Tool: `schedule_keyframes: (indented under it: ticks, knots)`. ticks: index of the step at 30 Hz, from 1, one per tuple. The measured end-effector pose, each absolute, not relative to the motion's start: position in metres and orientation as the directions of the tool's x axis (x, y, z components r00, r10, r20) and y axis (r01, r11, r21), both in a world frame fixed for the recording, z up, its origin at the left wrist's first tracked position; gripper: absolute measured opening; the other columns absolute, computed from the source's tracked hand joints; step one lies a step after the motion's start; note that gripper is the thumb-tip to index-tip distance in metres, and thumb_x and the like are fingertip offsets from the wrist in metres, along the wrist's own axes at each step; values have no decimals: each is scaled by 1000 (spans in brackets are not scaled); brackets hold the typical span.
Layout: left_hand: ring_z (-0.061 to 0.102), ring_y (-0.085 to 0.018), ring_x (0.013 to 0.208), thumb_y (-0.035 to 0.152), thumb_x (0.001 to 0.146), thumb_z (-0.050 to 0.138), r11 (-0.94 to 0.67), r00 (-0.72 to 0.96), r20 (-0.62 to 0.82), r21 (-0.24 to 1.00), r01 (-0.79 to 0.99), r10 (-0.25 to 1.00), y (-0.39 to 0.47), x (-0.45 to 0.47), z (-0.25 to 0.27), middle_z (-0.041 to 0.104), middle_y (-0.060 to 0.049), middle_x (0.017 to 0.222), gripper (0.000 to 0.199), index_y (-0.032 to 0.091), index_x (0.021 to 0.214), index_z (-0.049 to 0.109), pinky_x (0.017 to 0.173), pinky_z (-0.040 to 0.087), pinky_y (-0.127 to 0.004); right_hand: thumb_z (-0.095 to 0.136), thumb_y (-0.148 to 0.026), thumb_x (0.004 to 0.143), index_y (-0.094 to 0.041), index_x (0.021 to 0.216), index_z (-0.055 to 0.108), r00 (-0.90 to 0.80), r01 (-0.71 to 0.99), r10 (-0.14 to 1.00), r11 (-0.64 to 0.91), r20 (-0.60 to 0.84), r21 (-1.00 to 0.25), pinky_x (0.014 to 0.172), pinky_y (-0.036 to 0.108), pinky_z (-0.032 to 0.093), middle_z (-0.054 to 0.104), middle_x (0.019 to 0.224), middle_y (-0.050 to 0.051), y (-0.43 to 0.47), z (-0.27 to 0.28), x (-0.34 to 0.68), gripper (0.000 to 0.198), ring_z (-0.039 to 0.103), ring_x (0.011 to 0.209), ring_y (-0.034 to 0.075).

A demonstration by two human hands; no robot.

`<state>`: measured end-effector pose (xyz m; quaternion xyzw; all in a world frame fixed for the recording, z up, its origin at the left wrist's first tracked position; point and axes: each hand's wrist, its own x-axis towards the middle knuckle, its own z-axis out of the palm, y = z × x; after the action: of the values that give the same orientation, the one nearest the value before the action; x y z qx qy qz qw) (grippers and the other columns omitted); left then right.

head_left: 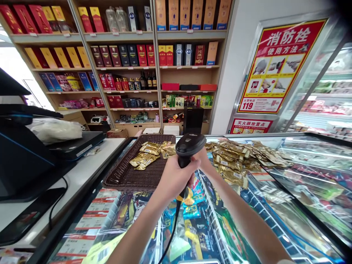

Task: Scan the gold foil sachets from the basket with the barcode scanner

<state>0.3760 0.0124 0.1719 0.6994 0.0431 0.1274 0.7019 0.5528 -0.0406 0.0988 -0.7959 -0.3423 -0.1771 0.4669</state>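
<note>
My left hand (178, 172) is wrapped around the handle of a black barcode scanner (190, 143), its cord hanging down over the glass. Behind the scanner is my right hand (202, 158), its fingers mostly hidden. A gold packet (168, 150) sticks out on the scanner's left, in line with that hand and above the basket's right rim; it appears held there. Several more gold packets (145, 156) lie in the brown woven basket (137, 179) at the left. To the right, a large pile of gold packets (231, 161) rests on the glass.
Under my arms is a glass-topped freezer (189, 227) with wire dividers and colourful bags. The left counter (110, 146) carries a black machine (24, 154), a phone (27, 216) and a white plastic bag (56, 129). Shelves of boxes (123, 55) stand behind.
</note>
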Motion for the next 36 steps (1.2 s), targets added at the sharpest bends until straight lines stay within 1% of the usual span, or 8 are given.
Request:
schedule_keyframes:
  ticks: [2, 4, 6, 9, 13, 18, 32, 36]
  knots:
    - [42, -8, 38, 31, 81, 65, 16, 961, 102, 994, -110, 257, 12, 377, 171, 46, 7, 47, 18, 20, 78, 51, 39, 36, -21, 60, -35, 86, -16, 77, 65, 771, 625, 309, -194, 557, -757, 60, 29, 53, 68, 69, 4, -54, 109, 566, 21, 66, 65, 19]
    - [42, -8, 39, 31, 80, 68, 41, 957, 103, 992, -118, 272, 13, 377, 172, 47, 7, 50, 20, 20, 79, 51, 39, 36, -20, 65, -38, 80, -17, 82, 67, 845, 481, 255, 18, 469, -877, 56, 29, 55, 71, 69, 3, -69, 117, 577, 22, 69, 61, 21]
    - [42, -8, 40, 32, 80, 69, 43, 955, 109, 991, -126, 276, 17, 377, 173, 48, 6, 52, 21, 20, 79, 52, 39, 36, -21, 72, -41, 72, -16, 84, 68, 891, 357, 233, 168, 389, -919, 58, 32, 59, 73, 72, 4, -79, 122, 586, 28, 71, 62, 23]
    - [44, -8, 42, 32, 80, 70, 45, 954, 110, 991, -127, 279, 23, 378, 175, 48, 5, 54, 21, 19, 77, 54, 39, 37, -21, 76, -42, 68, -16, 83, 68, 917, 294, 197, 256, 348, -921, 63, 35, 62, 74, 73, 5, -86, 122, 598, 32, 73, 65, 26]
    - [44, -9, 43, 31, 80, 70, 54, 953, 105, 991, -125, 285, 24, 380, 175, 47, 5, 56, 20, 19, 76, 54, 38, 37, -21, 76, -47, 69, -17, 84, 67, 928, 310, 143, 223, 345, -924, 54, 32, 61, 74, 73, 5, -86, 116, 608, 35, 73, 60, 25]
    - [43, -8, 41, 31, 79, 69, 22, 958, 86, 995, -96, 274, 19, 385, 169, 48, 5, 53, 21, 19, 73, 53, 38, 36, -21, 72, -54, 72, -17, 89, 68, 919, 363, 121, 106, 375, -926, 37, 25, 48, 76, 83, 7, -87, 114, 609, 41, 72, 59, 25]
    - [46, -9, 41, 35, 78, 69, 7, 945, 48, 999, -53, 324, 22, 383, 171, 48, 6, 54, 25, 19, 75, 50, 39, 37, -21, 70, -52, 74, -17, 88, 67, 917, 361, 145, 91, 371, -928, 39, 23, 48, 74, 77, 5, -86, 116, 603, 38, 71, 55, 21]
    - [45, -8, 41, 34, 78, 69, 17, 940, 52, 998, -61, 338, 23, 384, 171, 48, 6, 54, 23, 19, 78, 52, 40, 36, -20, 70, -43, 76, -17, 84, 66, 908, 362, 220, 23, 358, -932, 39, 24, 50, 71, 65, 3, -93, 107, 617, 28, 68, 49, 20]
